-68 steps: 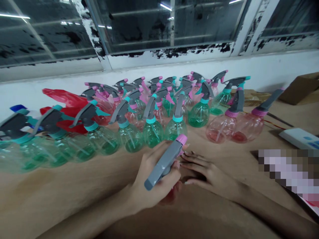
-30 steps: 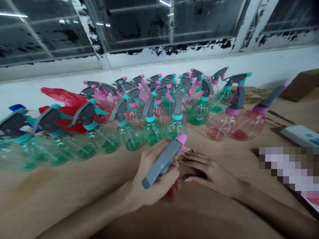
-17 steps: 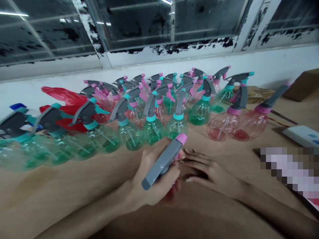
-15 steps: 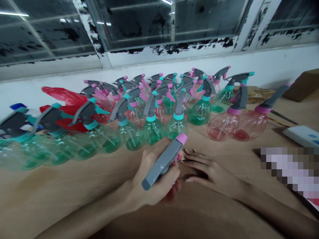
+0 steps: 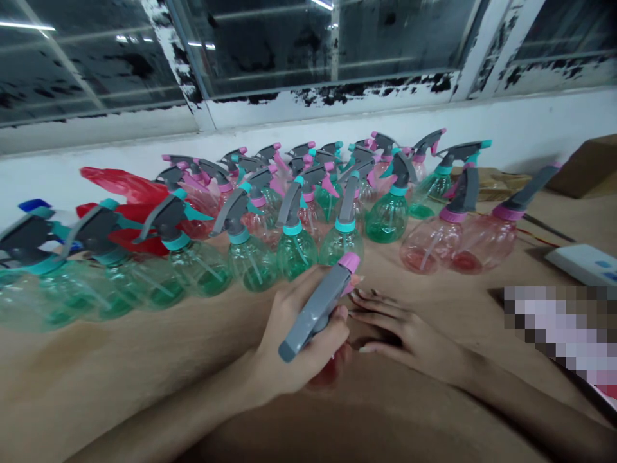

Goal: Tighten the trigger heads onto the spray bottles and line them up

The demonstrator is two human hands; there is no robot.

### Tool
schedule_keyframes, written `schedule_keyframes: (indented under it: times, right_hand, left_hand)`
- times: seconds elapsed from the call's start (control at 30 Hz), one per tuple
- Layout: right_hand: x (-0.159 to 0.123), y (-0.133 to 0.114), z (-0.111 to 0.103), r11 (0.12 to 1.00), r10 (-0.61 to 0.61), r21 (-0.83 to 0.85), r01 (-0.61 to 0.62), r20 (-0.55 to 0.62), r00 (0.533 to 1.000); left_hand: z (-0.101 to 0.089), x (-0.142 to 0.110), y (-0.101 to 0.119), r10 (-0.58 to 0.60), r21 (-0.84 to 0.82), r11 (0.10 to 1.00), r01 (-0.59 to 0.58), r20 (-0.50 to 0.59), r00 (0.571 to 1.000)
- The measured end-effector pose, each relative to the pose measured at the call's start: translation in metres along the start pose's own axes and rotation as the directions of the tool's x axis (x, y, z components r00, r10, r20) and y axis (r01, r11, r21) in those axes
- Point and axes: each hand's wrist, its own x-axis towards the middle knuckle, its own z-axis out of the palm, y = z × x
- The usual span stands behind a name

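Grips a pink-tipped spray bottle (image 5: 315, 316) in the left hand (image 5: 284, 321), with fingers curled tight just under its grey top, toward the front edge of the surface (image 5: 193, 347). Rests the right hand (image 5: 409, 337) flat just beside it, with fingers spread. Shows green bottles (image 5: 253, 267) in a row from the left edge, and two pink bottles (image 5: 457, 241) nearer the right edge.

Left hand (image 5: 283, 328) and right hand (image 5: 409, 334) have slender fingers (image 5: 384, 317) and bare forearms (image 5: 193, 395).
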Motion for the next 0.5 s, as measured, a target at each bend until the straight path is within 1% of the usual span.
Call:
schedule_keyframes:
  times: [0.1, 0.23, 0.37, 0.5]
  right_hand:
    - [0.0000, 0.0001, 0.0009, 1.000, 0.004, -0.008, -0.004, 0.002, 1.000]
    - [0.0002, 0.0004, 0.0016, 0.999, 0.006, -0.043, -0.006, 0.013, 1.000]
    - [0.0000, 0.0011, 0.0014, 0.999, -0.001, -0.033, 0.002, 0.019, 1.000]
    - [-0.0003, 0.0008, 0.0009, 1.000, -0.002, -0.027, 0.003, 0.023, 1.000]
  left_hand:
    - [0.0003, -0.0018, -0.0023, 0.023, -0.016, 1.000, -0.022, 0.033, 0.999]
    - [-0.0001, -0.0033, -0.0023, 0.009, -0.022, 1.000, -0.009, 0.025, 1.000]
    - [-0.0001, -0.0028, -0.0009, 0.029, -0.032, 0.999, -0.028, 0.017, 0.999]
    - [0.0009, -0.0016, -0.0009, 0.023, -0.036, 0.999, -0.023, 0.014, 1.000]
